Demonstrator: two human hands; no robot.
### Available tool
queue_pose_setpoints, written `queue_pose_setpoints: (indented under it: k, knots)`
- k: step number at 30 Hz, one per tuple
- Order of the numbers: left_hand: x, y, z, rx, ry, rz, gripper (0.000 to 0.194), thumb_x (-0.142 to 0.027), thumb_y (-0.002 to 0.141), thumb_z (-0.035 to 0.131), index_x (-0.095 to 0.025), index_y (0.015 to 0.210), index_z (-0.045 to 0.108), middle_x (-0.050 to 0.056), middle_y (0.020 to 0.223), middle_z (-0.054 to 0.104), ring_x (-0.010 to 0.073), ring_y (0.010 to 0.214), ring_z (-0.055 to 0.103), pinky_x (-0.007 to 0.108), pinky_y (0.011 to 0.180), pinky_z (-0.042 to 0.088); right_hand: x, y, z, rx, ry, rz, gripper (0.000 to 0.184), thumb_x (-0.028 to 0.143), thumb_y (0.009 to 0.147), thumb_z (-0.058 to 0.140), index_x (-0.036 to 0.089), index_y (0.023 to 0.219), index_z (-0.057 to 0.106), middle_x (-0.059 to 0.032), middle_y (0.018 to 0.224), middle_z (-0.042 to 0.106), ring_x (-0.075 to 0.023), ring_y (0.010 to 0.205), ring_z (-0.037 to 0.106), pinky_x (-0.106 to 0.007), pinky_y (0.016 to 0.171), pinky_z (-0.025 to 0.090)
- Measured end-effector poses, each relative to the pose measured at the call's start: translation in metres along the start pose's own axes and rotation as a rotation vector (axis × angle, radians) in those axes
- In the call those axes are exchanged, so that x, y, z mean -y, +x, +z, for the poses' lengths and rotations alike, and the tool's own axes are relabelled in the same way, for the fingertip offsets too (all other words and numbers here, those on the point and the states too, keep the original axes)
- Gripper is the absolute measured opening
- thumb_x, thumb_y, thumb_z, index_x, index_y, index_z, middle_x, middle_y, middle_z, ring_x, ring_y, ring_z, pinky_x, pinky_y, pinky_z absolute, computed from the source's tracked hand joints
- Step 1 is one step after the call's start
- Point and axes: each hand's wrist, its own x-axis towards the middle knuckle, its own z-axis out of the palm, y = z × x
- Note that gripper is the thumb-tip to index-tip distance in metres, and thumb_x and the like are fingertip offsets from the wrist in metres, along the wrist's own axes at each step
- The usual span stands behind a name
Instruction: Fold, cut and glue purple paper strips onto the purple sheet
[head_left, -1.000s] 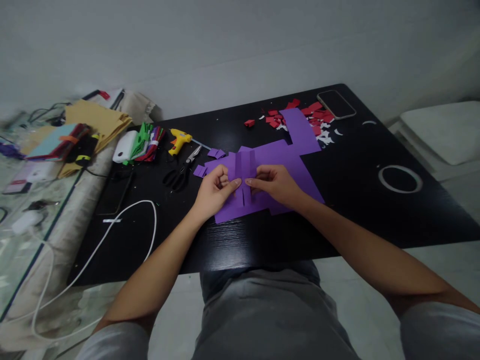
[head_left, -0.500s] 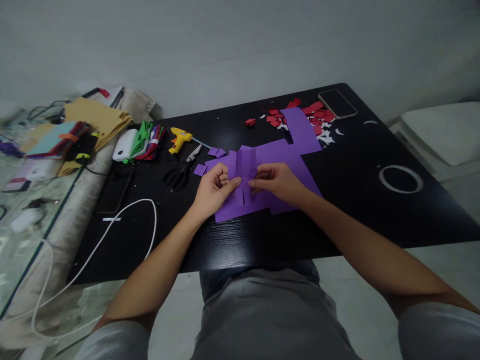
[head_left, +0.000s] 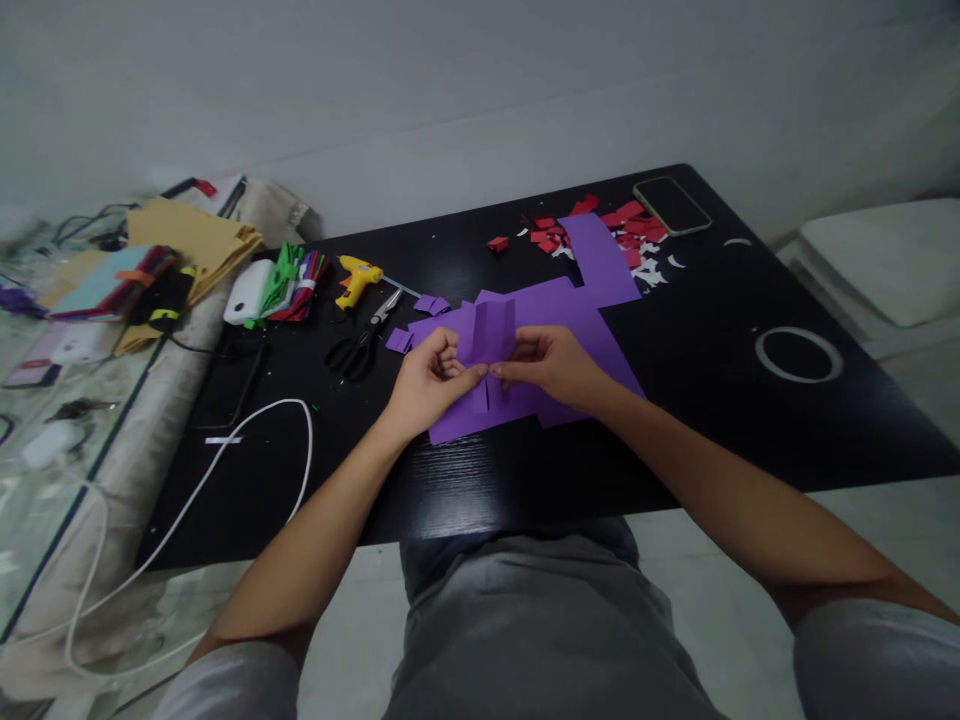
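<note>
Both hands pinch a small creased piece of purple paper (head_left: 487,335) over the middle of the table. My left hand (head_left: 435,375) grips its left side, with the thumb across the near edge. From the right, my right hand (head_left: 551,370) holds it with thumb and fingers, and the two thumb tips almost meet. The piece's side strips stand up along their folds, and a slit shows towards its near end. Underneath lie larger purple sheets (head_left: 592,365). Small cut purple pieces (head_left: 400,341) lie left of them.
Black-handled scissors (head_left: 364,340) and a yellow glue gun (head_left: 358,280) lie left of the paper. Red paper scraps (head_left: 634,222) and a phone (head_left: 673,204) are at the back right. A tape ring (head_left: 799,356) sits at the right; a white cable (head_left: 304,450) loops at the left.
My thumbs have come closer together at the piece's near part, and the right thumb has shifted left. The paper's middle now bends up between the hands.
</note>
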Motion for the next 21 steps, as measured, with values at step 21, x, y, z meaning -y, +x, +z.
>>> queue_pose_setpoints:
  k: [21]
  knots:
    - [-0.0063,0.004,0.0004,-0.032,-0.044,-0.04,0.048,-0.028,0.066,0.093,-0.021,0.088,0.051,-0.009,0.066,0.053,0.0034,0.05,0.038,0.017,0.049,0.033,0.0016,0.0026,0.0001,-0.08,0.166,0.026,0.051,0.033,0.061,0.097,0.022,0.095,0.062,0.0032,0.068,0.074,-0.0196,0.067,0.076,-0.038,0.074,0.067]
